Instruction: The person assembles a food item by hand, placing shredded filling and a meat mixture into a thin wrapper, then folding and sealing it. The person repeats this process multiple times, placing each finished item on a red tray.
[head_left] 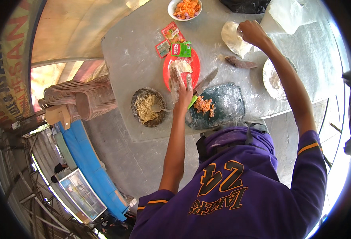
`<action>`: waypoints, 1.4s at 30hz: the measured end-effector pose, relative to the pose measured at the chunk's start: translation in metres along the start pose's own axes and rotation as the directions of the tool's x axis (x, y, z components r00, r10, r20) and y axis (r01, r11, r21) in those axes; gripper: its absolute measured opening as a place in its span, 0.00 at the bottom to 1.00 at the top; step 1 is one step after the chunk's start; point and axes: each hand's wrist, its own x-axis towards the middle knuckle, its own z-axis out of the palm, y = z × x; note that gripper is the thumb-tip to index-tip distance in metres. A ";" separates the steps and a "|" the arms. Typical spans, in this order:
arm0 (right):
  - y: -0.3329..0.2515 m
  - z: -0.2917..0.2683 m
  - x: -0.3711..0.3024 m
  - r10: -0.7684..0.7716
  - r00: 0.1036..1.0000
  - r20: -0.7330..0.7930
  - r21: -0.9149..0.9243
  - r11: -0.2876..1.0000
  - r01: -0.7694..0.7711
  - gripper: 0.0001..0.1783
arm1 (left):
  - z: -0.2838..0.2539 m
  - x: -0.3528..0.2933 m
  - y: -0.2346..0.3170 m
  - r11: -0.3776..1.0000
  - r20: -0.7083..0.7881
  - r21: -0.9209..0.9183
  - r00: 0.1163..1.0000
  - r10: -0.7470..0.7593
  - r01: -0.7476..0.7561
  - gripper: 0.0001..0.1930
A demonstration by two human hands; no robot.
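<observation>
My left hand, its fingers whitened with flour, reaches over the red plate with fingers stretched out and apart. A small heap of flour lies on the plate by the fingertips. My right hand is curled closed at the edge of a clear plastic bag of flour; what the fingers hold is hidden. Close to my left wrist, a knife with a green handle rests beside chopped orange-red pieces on a dark green cutting board.
A stone mortar with pale strips and a spoon stands at left. Sachets lie above the plate, near a bowl of chopped carrots. At right are a brown elongated item, a floury round dish and a white bag.
</observation>
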 end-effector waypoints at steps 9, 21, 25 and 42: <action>-0.010 0.011 -0.043 -0.032 0.941 -0.337 0.086 0.994 0.065 0.16 | -0.029 -0.113 0.046 0.977 -0.265 -0.115 0.953 0.146 -0.182 0.30; -0.007 0.026 -0.027 0.096 0.991 -0.089 0.039 0.995 -0.093 0.19 | -0.061 -0.136 0.019 0.973 -0.352 -0.064 0.917 0.187 -0.223 0.25; -0.011 0.021 -0.024 0.137 0.989 -0.056 0.062 0.989 -0.133 0.19 | -0.073 -0.137 0.005 0.969 -0.376 -0.092 0.909 0.181 -0.231 0.25; -0.118 0.060 -0.029 0.328 0.909 -0.259 0.637 0.765 -0.095 0.13 | -0.133 -0.153 -0.108 0.964 -0.492 -0.184 0.867 0.081 -0.195 0.21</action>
